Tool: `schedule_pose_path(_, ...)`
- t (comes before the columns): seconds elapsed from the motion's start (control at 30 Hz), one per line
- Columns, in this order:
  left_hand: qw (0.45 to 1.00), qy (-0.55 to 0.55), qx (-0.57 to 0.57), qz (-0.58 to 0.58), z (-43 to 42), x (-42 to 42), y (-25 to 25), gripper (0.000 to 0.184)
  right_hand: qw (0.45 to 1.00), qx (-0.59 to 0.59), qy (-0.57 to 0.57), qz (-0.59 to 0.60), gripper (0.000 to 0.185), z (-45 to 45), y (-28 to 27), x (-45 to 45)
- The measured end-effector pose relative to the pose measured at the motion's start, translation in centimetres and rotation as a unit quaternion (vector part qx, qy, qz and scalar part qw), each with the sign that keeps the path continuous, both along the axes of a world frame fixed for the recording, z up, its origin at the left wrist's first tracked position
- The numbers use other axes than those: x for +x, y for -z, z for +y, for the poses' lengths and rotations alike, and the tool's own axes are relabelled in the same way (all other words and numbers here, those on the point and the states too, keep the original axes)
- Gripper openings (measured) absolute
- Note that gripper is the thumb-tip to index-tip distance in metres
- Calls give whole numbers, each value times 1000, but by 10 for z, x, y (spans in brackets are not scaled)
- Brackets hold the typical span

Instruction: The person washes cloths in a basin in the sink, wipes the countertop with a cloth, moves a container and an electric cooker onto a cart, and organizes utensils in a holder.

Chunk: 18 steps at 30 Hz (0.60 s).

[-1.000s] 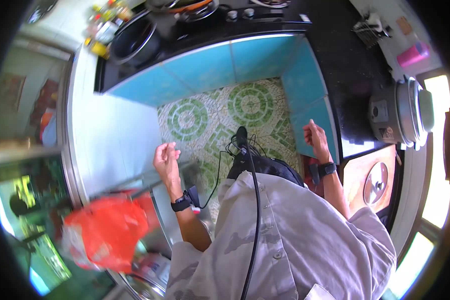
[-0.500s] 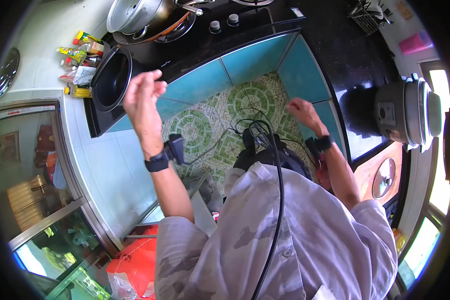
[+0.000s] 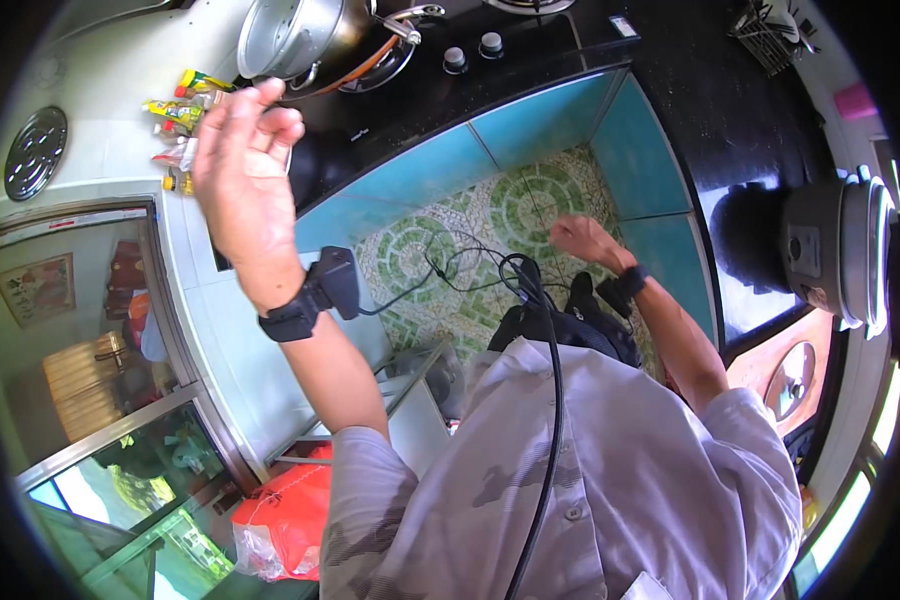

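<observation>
My left hand [image 3: 245,180] is raised at the left end of the black stove counter, palm partly up. Its fingers are apart and slightly bent, and I see nothing in them. Beyond the fingertips stands a metal pot [image 3: 295,40]; several bottles [image 3: 175,108] are beside the hand, partly covered by it. The hand hides the spot where a black frying pan showed earlier. My right hand [image 3: 585,241] hangs over the patterned floor, its fingers curled in with nothing visible in them, touching nothing. Both wrists wear black straps with a small box.
Two stove knobs [image 3: 472,53] sit on the black stove. A rice cooker [image 3: 838,250] stands on the right counter, near a glass lid [image 3: 790,380]. Black cables [image 3: 545,300] hang down in front of me. A red bag [image 3: 288,520] lies lower left, by the glass door.
My left hand has moved up and left towards the bottles, its fingers spreading, and now covers the frying pan. My right hand has shifted slightly left and down. The view has shifted a little.
</observation>
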<state>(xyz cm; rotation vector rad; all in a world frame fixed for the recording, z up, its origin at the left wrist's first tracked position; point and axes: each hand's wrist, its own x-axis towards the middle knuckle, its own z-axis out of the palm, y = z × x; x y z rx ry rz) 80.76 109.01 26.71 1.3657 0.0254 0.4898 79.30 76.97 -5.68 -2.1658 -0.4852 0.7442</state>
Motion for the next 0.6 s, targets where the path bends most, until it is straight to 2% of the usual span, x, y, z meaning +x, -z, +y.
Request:
schedule_pose_path(0.07, 1000, -2, -2, 23, -9, -4, 12, 16, 999, 12, 17, -36, 16, -14, 18, -5)
schedule_pose_path(0.13, 998, -1, -4, 55, -18, -12, 31, 16, 996, 32, 87, 14, 19, -35, 6, -10)
schedule_pose_path(0.2, 994, -9, -10, 111, -28, -22, 52, 17, 992, -3, 116, -49, 22, -59, 1, -18)
schedule_pose_path(0.27, 989, 14, 0, 151, -28, -30, 80, 17, 984, 4, 178, -12, 23, -80, 1, -27)
schedule_pose_path(0.33, 978, 13, 14, 208, -30, -38, 103, 18, 964, 16, 255, 73, 24, -95, -8, -34)
schedule_pose_path(0.4, 969, 32, 6, 246, -31, -47, 129, 19, 950, 20, 307, 59, 25, -108, -13, -40)
schedule_pose_path(0.6, 958, 86, -17, 274, -32, -40, 176, 16, 907, 49, 417, 33, 25, -130, -48, -27)
